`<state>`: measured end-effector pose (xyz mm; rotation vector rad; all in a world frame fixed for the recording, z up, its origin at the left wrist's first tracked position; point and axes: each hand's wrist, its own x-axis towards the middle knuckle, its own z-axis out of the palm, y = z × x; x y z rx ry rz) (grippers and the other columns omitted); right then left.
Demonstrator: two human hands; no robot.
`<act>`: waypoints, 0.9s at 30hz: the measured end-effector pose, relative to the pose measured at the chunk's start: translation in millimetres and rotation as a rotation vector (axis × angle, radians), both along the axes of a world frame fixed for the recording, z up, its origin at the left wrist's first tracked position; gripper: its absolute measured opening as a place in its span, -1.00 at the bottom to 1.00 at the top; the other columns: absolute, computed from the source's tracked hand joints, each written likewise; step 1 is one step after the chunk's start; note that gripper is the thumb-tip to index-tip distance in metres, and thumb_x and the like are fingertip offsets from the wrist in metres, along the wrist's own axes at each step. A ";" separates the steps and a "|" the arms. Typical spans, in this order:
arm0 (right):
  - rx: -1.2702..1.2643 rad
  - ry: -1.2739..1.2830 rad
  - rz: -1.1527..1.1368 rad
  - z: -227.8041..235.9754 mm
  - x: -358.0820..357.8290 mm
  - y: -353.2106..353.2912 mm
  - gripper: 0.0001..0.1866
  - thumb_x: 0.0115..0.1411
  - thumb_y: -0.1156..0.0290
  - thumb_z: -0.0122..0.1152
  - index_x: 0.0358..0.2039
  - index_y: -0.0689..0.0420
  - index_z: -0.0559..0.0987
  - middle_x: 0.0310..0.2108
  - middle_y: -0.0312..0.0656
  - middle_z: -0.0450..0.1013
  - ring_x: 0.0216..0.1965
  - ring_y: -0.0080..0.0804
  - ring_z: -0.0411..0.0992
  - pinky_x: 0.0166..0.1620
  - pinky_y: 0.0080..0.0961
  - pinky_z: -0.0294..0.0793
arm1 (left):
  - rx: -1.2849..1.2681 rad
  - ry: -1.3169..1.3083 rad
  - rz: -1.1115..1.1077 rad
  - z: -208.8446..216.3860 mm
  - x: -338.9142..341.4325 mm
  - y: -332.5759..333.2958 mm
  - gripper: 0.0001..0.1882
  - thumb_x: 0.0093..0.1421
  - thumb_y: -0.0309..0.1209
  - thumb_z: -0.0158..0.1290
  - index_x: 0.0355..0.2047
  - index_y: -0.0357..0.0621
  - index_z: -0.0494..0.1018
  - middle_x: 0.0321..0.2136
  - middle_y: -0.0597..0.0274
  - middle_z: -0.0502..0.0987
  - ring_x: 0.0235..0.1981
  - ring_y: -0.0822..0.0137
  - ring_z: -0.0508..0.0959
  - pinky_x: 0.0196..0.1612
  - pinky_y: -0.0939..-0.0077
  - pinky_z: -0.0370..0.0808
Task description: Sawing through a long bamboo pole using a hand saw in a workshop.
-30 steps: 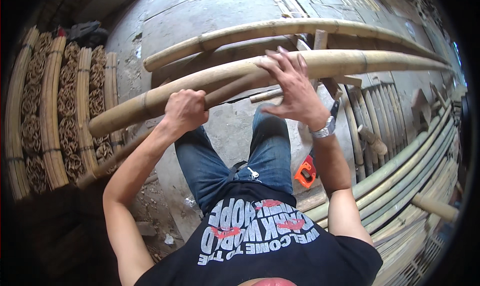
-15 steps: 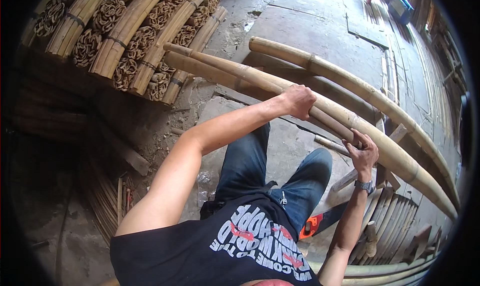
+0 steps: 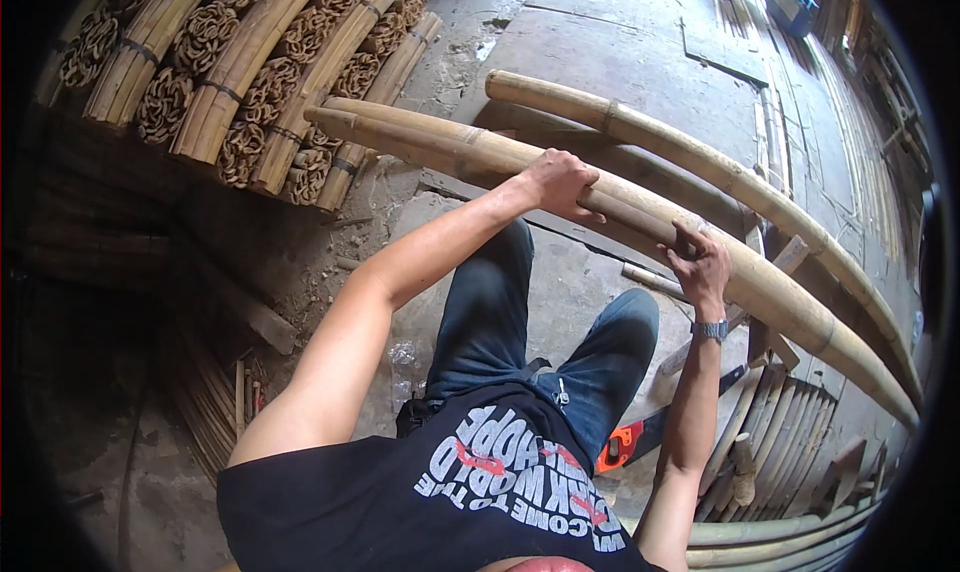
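Note:
A slender brown bamboo pole (image 3: 400, 144) lies slantwise before me, along the near side of a long, thicker bamboo pole (image 3: 770, 282). My left hand (image 3: 560, 184) is closed round the slender pole near its middle. Near that pole's right end, my right hand (image 3: 702, 265) grips it with the fingers bent over the top; the very end is hidden by the hand. The pole's far left end sticks out a little past the thick pole's end. Beyond both lies another thick bamboo pole (image 3: 650, 132).
Bundles of split bamboo (image 3: 235, 72) are stacked at the upper left. A handsaw (image 3: 622, 446) with an orange handle rests by my right thigh. More bamboo poles (image 3: 770, 442) lie at the lower right, close to a wooden support (image 3: 765, 342). A blue container (image 3: 792, 7) stands far off.
Both hands have shifted left with the slender pole. Its far left end has swung from above the thick pole's end to the near side of it.

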<state>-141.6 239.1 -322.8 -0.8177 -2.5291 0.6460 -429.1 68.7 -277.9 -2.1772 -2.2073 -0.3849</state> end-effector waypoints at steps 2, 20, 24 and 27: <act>0.060 -0.005 0.013 1.3 7.7 6.6 -0.49 -0.01 -0.02 0.54 0.00 -0.25 0.74 -0.33 -0.18 0.57 -0.23 -0.11 0.54 -0.11 -0.24 0.52 | 0.076 0.006 -0.086 -6.8 -3.2 6.6 -0.29 -0.05 0.36 0.29 -0.60 -0.11 0.46 -0.54 0.07 0.60 -0.41 0.01 0.68 -0.35 0.15 0.64; 0.302 0.214 -0.232 -24.8 10.7 -2.3 -0.54 0.10 0.06 0.48 0.04 -0.23 0.71 -0.09 -0.28 0.51 0.05 -0.27 0.34 0.27 -0.08 0.18 | 0.322 0.267 -0.342 -16.0 1.6 28.0 -0.53 0.07 -0.04 0.38 -0.16 -0.11 0.62 -0.46 0.28 0.45 -0.39 0.30 0.54 -0.45 0.38 0.60; 0.282 0.317 -0.228 -29.9 14.8 -11.9 -0.57 0.10 0.11 0.49 0.02 -0.20 0.72 -0.13 -0.28 0.51 0.01 -0.26 0.37 0.25 -0.11 0.19 | 0.295 0.213 -0.351 -18.8 -3.9 22.9 -0.53 0.07 -0.03 0.39 -0.19 -0.13 0.62 -0.30 0.25 0.45 -0.39 0.29 0.58 -0.43 0.39 0.63; 0.253 0.387 -0.230 -26.6 15.5 -14.5 -0.57 0.06 0.12 0.52 -0.02 -0.19 0.74 -0.13 -0.29 0.51 0.01 -0.27 0.37 0.24 -0.13 0.19 | 0.262 0.185 -0.345 -18.6 -9.1 21.2 -0.51 0.05 -0.08 0.42 -0.12 -0.15 0.64 -0.30 0.25 0.46 -0.45 0.28 0.59 -0.41 0.38 0.61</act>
